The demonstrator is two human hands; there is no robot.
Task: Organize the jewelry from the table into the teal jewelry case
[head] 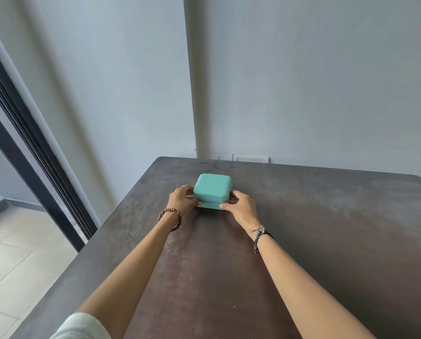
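Observation:
A teal jewelry case (212,187), square with rounded corners and its lid closed, sits on the dark wooden table (302,228) near the far left part. My left hand (181,200) grips the case's left side, thumb at the front lower corner. My right hand (241,206) grips its right side, thumb on the front edge. A ring is on a left finger, a brown bead bracelet (171,217) circles my left wrist, and a dark cord bracelet (260,237) circles my right. No loose jewelry shows on the table.
The table's far edge meets a grey wall (302,81) with a white socket plate (253,159). The left table edge drops to a tiled floor (14,265) beside a dark sliding door frame (33,155).

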